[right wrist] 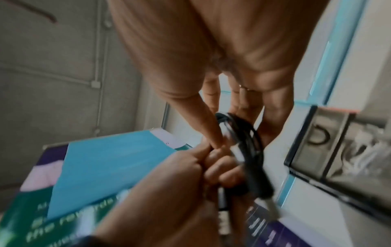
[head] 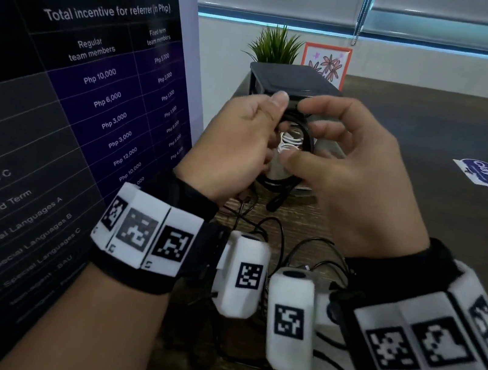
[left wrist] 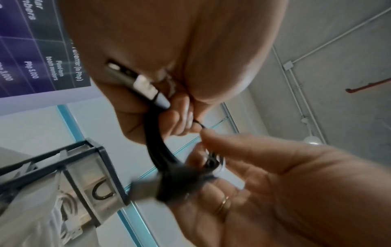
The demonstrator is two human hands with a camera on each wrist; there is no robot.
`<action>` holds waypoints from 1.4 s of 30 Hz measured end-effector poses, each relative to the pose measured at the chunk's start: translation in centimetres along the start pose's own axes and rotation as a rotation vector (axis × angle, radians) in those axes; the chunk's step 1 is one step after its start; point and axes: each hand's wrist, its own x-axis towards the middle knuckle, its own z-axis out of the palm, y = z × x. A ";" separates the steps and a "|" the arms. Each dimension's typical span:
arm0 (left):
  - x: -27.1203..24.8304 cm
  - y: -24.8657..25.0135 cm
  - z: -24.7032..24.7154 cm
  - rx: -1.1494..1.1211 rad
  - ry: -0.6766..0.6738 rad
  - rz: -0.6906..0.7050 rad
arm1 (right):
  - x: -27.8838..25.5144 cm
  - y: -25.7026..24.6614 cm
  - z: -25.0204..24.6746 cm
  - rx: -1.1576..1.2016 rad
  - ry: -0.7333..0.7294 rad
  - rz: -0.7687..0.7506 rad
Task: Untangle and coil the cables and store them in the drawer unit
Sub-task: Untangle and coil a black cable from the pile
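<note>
Gripping the coiled black cable (head: pixel 285 159) mid-frame, left hand (head: pixel 235 148) curls around it. Right hand (head: pixel 344 168) pinches its top, drawer unit (head: pixel 294 84) just behind.

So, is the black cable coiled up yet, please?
Coiled: the black cable sits in stacked loops between the left hand and right hand.

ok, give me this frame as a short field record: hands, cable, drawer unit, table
left hand: grips black coiled cable
right hand: pinches same coil at top
coil: held in air, in front of drawer unit
drawer unit: white cable visible inside clear drawer
table: loose black cables below the hands
stored yet: black coil no
</note>
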 end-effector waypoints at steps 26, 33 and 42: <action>0.3 0.7 -0.3 -0.514 0.088 -0.145 | 1.0 1.3 -1.3 0.173 0.050 0.052; 0.3 0.6 -0.2 -0.522 0.137 -0.127 | 0.6 1.1 -1.3 0.244 -0.072 0.063; 0.3 0.2 0.2 -0.467 0.151 -0.120 | 0.8 1.6 -1.5 0.178 -0.048 0.069</action>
